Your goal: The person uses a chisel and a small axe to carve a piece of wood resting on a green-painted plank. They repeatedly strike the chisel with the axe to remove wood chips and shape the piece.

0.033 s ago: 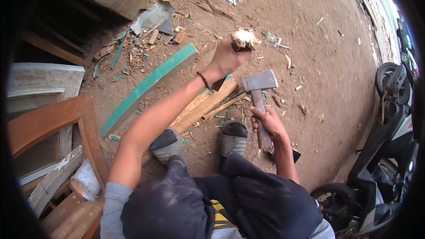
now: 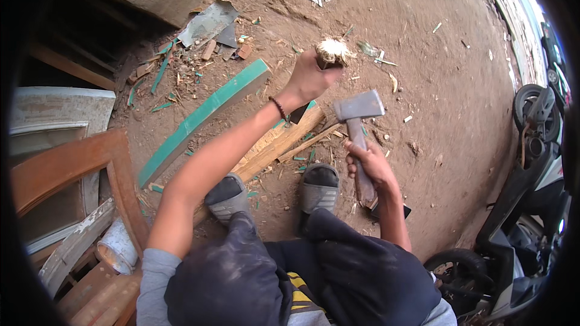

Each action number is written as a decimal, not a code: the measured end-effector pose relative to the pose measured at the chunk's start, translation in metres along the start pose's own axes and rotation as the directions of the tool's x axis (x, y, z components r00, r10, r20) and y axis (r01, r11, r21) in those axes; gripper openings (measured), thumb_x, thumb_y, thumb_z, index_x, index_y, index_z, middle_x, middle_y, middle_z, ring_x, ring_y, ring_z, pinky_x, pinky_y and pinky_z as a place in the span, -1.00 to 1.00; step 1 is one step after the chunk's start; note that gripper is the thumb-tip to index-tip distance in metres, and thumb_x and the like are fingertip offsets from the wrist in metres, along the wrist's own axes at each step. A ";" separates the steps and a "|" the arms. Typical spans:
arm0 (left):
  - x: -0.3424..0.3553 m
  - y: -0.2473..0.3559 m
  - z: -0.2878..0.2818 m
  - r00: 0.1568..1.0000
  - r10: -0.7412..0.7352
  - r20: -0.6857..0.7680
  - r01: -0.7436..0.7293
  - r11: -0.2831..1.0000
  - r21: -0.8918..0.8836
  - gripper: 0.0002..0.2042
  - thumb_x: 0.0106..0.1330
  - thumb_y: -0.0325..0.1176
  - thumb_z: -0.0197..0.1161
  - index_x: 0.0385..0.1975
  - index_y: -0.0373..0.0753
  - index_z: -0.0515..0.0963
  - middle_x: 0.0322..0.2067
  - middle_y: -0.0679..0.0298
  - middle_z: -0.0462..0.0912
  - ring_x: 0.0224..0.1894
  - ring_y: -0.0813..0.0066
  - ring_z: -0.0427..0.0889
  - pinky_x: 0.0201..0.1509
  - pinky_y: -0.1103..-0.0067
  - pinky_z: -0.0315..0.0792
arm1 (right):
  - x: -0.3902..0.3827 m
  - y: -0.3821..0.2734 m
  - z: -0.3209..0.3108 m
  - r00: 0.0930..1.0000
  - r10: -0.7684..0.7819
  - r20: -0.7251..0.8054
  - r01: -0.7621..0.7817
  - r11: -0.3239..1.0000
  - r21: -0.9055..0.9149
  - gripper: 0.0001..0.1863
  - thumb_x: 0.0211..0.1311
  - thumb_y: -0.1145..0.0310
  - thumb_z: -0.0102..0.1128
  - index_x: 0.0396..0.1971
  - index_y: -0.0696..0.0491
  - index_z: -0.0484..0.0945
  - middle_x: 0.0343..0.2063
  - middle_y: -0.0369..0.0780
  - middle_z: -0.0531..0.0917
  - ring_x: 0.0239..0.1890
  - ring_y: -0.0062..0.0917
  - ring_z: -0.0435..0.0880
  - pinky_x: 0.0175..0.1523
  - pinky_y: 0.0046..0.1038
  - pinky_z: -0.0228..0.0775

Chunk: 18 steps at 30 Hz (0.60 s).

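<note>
1. Forward of the right hand, to its left: left hand point(image 2: 311, 78), closed around a chisel-like tool with a frayed pale wooden striking end point(image 2: 334, 52). Dark flat blade shows below the wrist.
2. Nearer the body: right hand point(image 2: 370, 166), wrapped around the worn wooden handle of a hammer with a blocky grey metal head point(image 2: 360, 106). Head is up, near the left hand, apart from the striking end.
3. Under the left wrist: long pale split-wood beam point(image 2: 275, 148), slanting back toward the left foot. Can't tell if the blade touches it; wrist blocks the view.
4. Left of the left hand: curved green-painted wooden piece point(image 2: 205, 118), lying on brown dirt ground point(image 2: 441, 115).
5. Beyond that, forward-left: bent grey sheet scrap point(image 2: 208, 24), green splinters around.
6. Far left of both hands: orange-brown curved wooden frame point(image 2: 125, 181).
7. Far right of the right hand: parked black motorcycle point(image 2: 512, 205).
</note>
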<state>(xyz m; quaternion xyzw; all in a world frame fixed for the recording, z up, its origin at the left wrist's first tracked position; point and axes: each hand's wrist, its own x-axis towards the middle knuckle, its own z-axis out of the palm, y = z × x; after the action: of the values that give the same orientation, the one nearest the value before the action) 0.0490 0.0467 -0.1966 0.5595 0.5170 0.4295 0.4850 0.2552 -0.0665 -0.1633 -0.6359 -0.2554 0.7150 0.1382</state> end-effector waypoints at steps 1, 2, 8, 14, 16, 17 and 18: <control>0.003 -0.001 0.001 0.999 -0.030 0.017 0.030 0.999 -0.028 -0.79 0.09 -0.38 0.31 -0.29 -0.31 0.60 -0.41 0.20 0.71 -0.36 0.52 0.64 -0.25 0.54 0.49 | -0.004 -0.014 -0.004 0.998 -0.051 -0.027 0.050 0.998 -0.026 -0.74 0.30 0.21 0.19 -0.29 0.06 0.35 -0.62 -0.36 0.45 -0.69 -0.71 0.42 -0.61 -0.61 0.35; 0.005 -0.001 0.003 0.999 -0.037 0.020 0.037 0.999 -0.038 -0.79 0.09 -0.38 0.31 -0.30 -0.32 0.61 -0.41 0.20 0.71 -0.37 0.54 0.63 -0.26 0.55 0.49 | -0.008 -0.031 -0.008 0.994 -0.094 -0.060 0.090 0.994 -0.058 -0.72 0.30 0.18 0.19 -0.28 0.06 0.36 -0.62 -0.36 0.45 -0.69 -0.71 0.42 -0.61 -0.62 0.34; 0.012 -0.003 0.017 0.998 -0.024 0.051 0.026 0.999 -0.048 -0.85 0.17 -0.43 0.21 -0.32 -0.34 0.58 -0.54 0.38 0.61 -0.48 0.73 0.44 -0.43 0.61 0.36 | -0.033 -0.144 -0.035 0.896 -0.419 -0.145 0.396 0.904 -0.164 -0.63 0.30 0.13 0.17 -0.16 0.14 0.40 -0.60 -0.35 0.48 -0.66 -0.74 0.46 -0.58 -0.64 0.38; 0.008 -0.003 0.018 1.000 0.014 0.026 -0.011 0.996 -0.092 -0.83 0.17 -0.46 0.21 -0.26 -0.31 0.59 -0.49 0.36 0.64 -0.42 0.72 0.51 -0.39 0.59 0.42 | -0.045 -0.165 -0.025 0.981 -0.168 0.098 0.192 0.761 -0.620 -0.42 0.23 0.09 0.19 0.05 0.27 0.36 -0.52 -0.28 0.52 -0.58 -0.71 0.52 -0.51 -0.63 0.44; 0.007 -0.003 0.015 0.995 0.096 0.000 -0.096 0.993 -0.075 -0.83 0.17 -0.47 0.21 -0.25 -0.30 0.59 -0.48 0.35 0.64 -0.41 0.69 0.54 -0.37 0.58 0.44 | -0.050 -0.164 -0.020 0.969 -0.232 0.081 0.230 0.736 -0.636 -0.46 0.25 0.10 0.19 0.01 0.26 0.38 -0.54 -0.30 0.51 -0.61 -0.71 0.51 -0.53 -0.65 0.43; 0.007 -0.003 0.015 0.999 0.042 -0.008 -0.042 0.994 -0.104 -0.81 0.16 -0.46 0.24 -0.23 -0.30 0.59 -0.47 0.35 0.66 -0.38 0.67 0.57 -0.32 0.58 0.46 | -0.053 -0.165 -0.018 0.965 -0.244 0.092 0.253 0.795 -0.551 -0.54 0.26 0.13 0.22 -0.08 0.20 0.39 -0.59 -0.33 0.49 -0.68 -0.74 0.47 -0.60 -0.67 0.37; 0.007 -0.004 0.014 0.998 0.025 0.062 -0.016 0.990 -0.143 -0.81 0.14 -0.46 0.26 -0.24 -0.31 0.59 -0.45 0.33 0.67 -0.37 0.66 0.57 -0.29 0.58 0.47 | -0.054 -0.167 -0.016 0.958 -0.270 0.099 0.285 0.842 -0.458 -0.62 0.26 0.16 0.24 -0.16 0.14 0.39 -0.63 -0.36 0.48 -0.75 -0.77 0.43 -0.67 -0.69 0.31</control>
<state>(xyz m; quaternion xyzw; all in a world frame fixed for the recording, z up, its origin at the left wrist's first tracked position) 0.0630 0.0518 -0.2029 0.5421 0.4634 0.4523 0.5355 0.2580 0.0473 -0.0283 -0.5956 -0.5115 0.6143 0.0789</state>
